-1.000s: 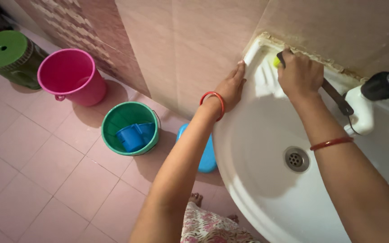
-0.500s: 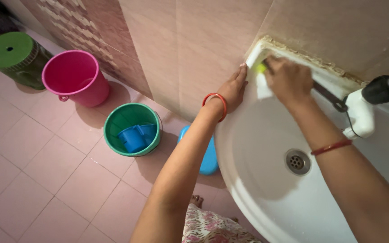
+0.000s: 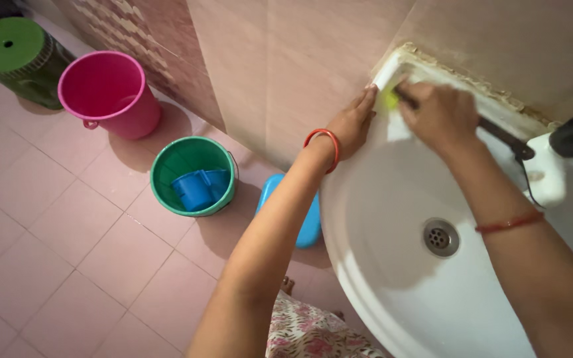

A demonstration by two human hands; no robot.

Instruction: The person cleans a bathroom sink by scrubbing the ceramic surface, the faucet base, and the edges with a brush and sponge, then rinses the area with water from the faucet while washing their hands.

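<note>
My right hand is closed around a brush, fingers wrapped tight on the front of its dark handle, and the yellow-green head presses into the back left corner of the white sink, right where the rim meets the tiled wall. The rest of the handle sticks out behind my fist towards the tap. I judge the brush light and stiff, with bristles that give a little. The handle is probably wet and a bit slippery, so a full fist close to the head seems the best hold, since it puts the push straight over the bristles.

My left hand holds nothing. It lies flat with the fingers straight and together, resting on the sink's rim, the tips against the wall just beside the brush head. The sink is hard, smooth, glossy and fixed in place, so I would say it takes firm pressure well.

Down on the pink floor stand a green bucket with a blue mug inside it, a pink bucket and a green-topped stool, all well apart from my hands. Something blue lies half hidden under the sink.
</note>
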